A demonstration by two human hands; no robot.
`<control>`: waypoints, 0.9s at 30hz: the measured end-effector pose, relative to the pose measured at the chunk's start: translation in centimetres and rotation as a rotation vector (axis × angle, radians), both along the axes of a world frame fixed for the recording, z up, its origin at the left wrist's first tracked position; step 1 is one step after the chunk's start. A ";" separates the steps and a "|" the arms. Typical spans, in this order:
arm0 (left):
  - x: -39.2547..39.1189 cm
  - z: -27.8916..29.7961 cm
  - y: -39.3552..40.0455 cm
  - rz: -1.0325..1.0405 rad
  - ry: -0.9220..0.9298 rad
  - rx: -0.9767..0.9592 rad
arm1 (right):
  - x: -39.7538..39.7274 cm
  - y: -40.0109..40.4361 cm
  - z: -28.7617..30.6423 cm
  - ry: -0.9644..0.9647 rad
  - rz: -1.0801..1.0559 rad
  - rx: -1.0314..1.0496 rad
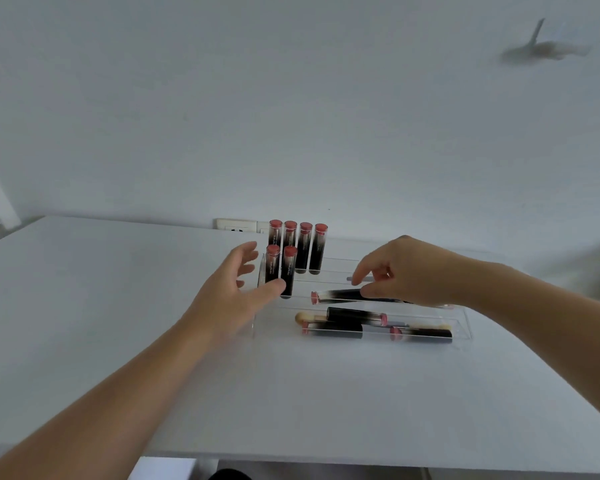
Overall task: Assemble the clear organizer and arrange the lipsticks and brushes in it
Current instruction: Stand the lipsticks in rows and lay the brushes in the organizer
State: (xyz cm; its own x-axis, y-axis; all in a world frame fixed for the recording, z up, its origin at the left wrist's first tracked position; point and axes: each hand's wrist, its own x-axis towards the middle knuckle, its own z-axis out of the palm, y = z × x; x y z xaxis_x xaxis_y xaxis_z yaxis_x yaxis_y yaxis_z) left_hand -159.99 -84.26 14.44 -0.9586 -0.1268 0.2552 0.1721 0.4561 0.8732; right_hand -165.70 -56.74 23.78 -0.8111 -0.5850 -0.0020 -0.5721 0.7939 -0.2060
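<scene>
A wall socket is sitting at twelve o'clock behind the clear organizer on my white counter; six lipsticks are standing upright inside; my left hand is hovering open at nine o'clock; my right hand is pinching a lying lipstick.

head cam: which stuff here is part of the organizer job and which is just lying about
Job: clear organizer; upright lipsticks; lying lipsticks; brush; left hand; right hand, pinching a lipstick.
Lying about: wall socket; white table.

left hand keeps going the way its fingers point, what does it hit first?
Probably the two front upright lipsticks in the clear organizer; the left hand is open, thumb already near them. Depth is unclear.
</scene>
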 end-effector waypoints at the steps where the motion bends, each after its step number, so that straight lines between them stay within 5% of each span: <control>1: 0.0 0.1 0.0 -0.023 -0.034 0.019 | -0.1 -0.5 0.1 0.004 0.015 0.033; 27: 0.0 -0.4 -0.3 -0.079 -0.073 0.055 | -1.4 -5.4 0.9 0.112 0.330 0.422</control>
